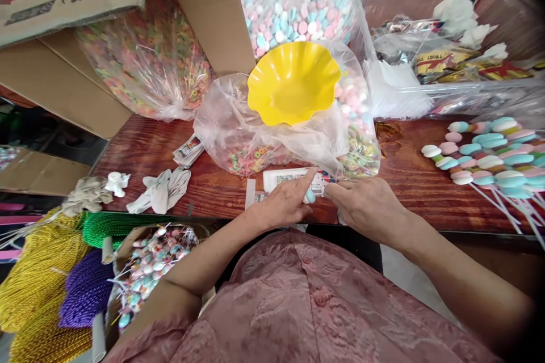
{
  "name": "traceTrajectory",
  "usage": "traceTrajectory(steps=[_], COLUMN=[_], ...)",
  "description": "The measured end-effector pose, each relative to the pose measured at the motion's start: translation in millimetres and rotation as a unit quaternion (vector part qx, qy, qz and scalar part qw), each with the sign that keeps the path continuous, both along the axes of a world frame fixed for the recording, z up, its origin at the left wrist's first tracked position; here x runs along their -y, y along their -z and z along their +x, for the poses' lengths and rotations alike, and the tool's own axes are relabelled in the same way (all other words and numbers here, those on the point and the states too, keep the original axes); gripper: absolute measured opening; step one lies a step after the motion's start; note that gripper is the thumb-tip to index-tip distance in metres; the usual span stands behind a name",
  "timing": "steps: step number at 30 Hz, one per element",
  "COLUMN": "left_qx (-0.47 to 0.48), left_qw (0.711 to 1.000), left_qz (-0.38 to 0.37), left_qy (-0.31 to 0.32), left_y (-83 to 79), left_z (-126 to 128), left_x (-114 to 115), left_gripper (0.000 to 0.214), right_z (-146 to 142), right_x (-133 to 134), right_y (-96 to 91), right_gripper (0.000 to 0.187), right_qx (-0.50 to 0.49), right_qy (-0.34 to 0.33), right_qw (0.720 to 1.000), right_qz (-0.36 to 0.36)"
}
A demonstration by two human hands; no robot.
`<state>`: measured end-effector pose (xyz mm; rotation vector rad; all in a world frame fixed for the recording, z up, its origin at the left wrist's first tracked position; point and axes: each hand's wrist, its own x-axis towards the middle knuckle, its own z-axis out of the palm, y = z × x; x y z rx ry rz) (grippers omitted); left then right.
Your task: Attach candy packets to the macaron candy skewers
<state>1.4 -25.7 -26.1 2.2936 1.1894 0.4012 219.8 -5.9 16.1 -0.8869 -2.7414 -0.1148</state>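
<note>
My left hand (285, 201) is over the front edge of the table, index finger stretched out and the others curled. Against its curled fingers shows a small blue-and-white rounded piece (309, 197), which looks like candy. Close by on the right, my right hand (368, 204) has its fingers pressed together; what they pinch is hidden. Just beyond both hands lies a white printed packet (281, 177), partly covered by the left index finger. A yellow wavy-rimmed bowl (293, 82) rests on plastic bags of small colourful pieces (251, 156).
Sticks of pastel pieces (489, 150) lie at right, below a clear plastic bin (447, 88) of wrappers. A cardboard box (204, 5) holds a bag of colourful rings (149, 62). Gloves (162, 190) lie at left; bundled bead strands (38, 272) hang below the table.
</note>
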Motion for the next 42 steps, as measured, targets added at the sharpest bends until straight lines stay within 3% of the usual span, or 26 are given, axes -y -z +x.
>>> traceTrajectory(steps=[4, 6, 8, 11, 14, 19, 24, 27, 30, 34, 39, 42], left_qx=[-0.023, -0.074, -0.12, -0.151, -0.164, -0.208, -0.258, -0.241, -0.154, 0.004, 0.14, 0.168], left_qw=[0.999, 0.995, 0.99, 0.985, 0.982, 0.974, 0.962, 0.968, 0.986, 0.994, 0.944, 0.924], left_qz=[0.031, 0.047, 0.056, 0.074, 0.079, 0.069, 0.079, 0.067, 0.024, -0.094, -0.296, -0.344], left_qy=[-0.028, -0.045, -0.04, -0.026, -0.041, -0.057, -0.031, -0.025, -0.055, -0.052, 0.026, 0.018], left_y=[-17.5, -23.5, -23.3, -13.8, -5.5, -14.1, -24.4, -23.6, -22.7, -24.9, -30.5, -34.4], left_z=[-19.8, -34.0, -44.8, -49.7, -45.6, -40.1, -38.9, -39.0, -38.8, -38.7, -42.2, -46.8], left_x=[-7.3, -12.0, -14.9, -15.0, -12.7, -10.0, -8.8, -7.7, -6.0, -5.2, -7.1, -6.9], left_gripper=[0.112, 0.112, 0.088, 0.033, 0.01, 0.019, 0.02, 0.016, 0.008, 0.016, 0.035, 0.041], right_z=[9.8, 15.3, 17.9, 15.9, 12.5, 16.7, 21.0, 18.7, 14.8, 11.0, 15.2, 21.8], right_x=[-5.9, -5.3, -3.0, 0.7, 2.1, 0.3, -4.8, -9.2, -12.9, -16.0, -21.2, -24.8], right_y=[10.4, 17.8, 25.2, 32.7, 33.5, 27.7, 19.3, 12.8, 10.2, 14.7, 18.9, 17.5], right_gripper=[0.018, 0.019, 0.021, 0.019, 0.017, 0.027, 0.027, 0.023, 0.023, 0.028, 0.025, 0.023], right_qx=[-0.039, -0.088, -0.133, -0.19, -0.212, -0.18, -0.166, -0.163, -0.175, -0.201, -0.201, -0.173], right_qy=[0.007, 0.003, 0.002, 0.004, -0.009, -0.055, -0.11, -0.125, -0.117, -0.127, -0.175, -0.191], right_qw=[0.999, 0.996, 0.991, 0.982, 0.976, 0.97, 0.961, 0.955, 0.954, 0.955, 0.951, 0.955], right_qz=[-0.03, -0.035, -0.033, -0.017, 0.037, 0.151, 0.191, 0.216, 0.214, 0.18, 0.158, 0.148])
